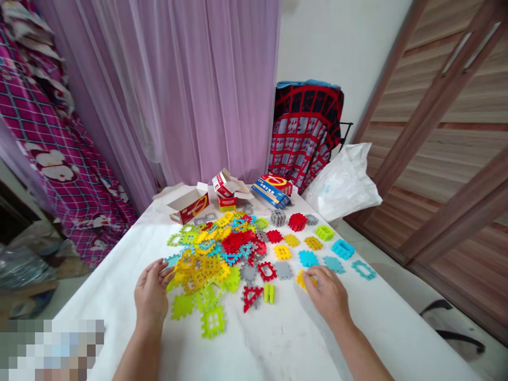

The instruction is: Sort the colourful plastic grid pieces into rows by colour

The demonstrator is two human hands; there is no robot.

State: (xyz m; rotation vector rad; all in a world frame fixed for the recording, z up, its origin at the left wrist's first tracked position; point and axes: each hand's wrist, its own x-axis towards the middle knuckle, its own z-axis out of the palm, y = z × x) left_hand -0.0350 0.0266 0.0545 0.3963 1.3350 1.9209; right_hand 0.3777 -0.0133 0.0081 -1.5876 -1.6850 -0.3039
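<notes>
Tile of yellow plastic, flat and notched along its edges, lies on the white-topped table at the right-hand side of my working area, partly covered by my right hand. My right thumb and fingers bend over it; whether they are clamped on the piece I cannot tell. My left hand rests beside the loose heap of coloured, toothed plastic pieces, its fingers loosely bent and slightly apart, with nothing visible in its grasp. Bright blue notched plastic tile and plain grey notched plastic tile lie near the yellow one. I judge the yellow tile to be light, stiff and rather smooth, unlikely to break in ordinary handling, though its thin teeth may catch on a neighbour. Best hold, in my estimation: a gentle pinch across two opposite edges, fingertips seated in the notches.
</notes>
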